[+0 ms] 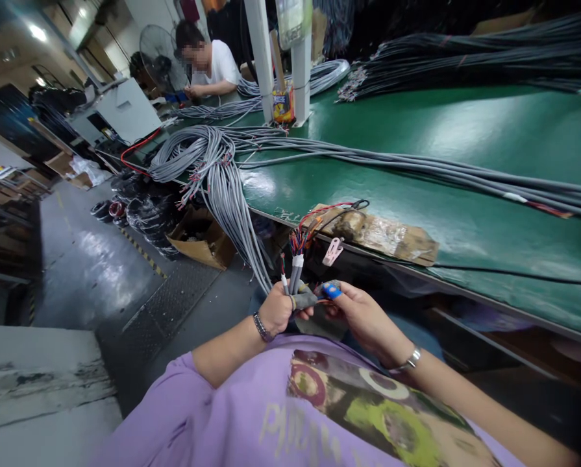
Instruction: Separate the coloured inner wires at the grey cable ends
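My left hand [283,308] is closed around a bundle of grey cables [296,271], whose stripped ends show several red, blue and dark wires at the top. A single grey cable end with a white band stands apart on the left of that bundle. Beside it, my right hand [356,311] has thumb and fingers pinched together, with blue tape on the thumb. Thin wires, one of them orange, run between the two hands; exactly what the right fingertips hold is too small to make out. Grey cables [239,201] hang from the table edge down toward my left hand.
A green table [392,201] carries long grey cables [368,155] and dark cable bundles [446,61]. On its near edge sit a taped wooden block [392,240] and a pink clip [333,251]. A cardboard box [200,240] stands on the floor; a co-worker [212,68] sits across.
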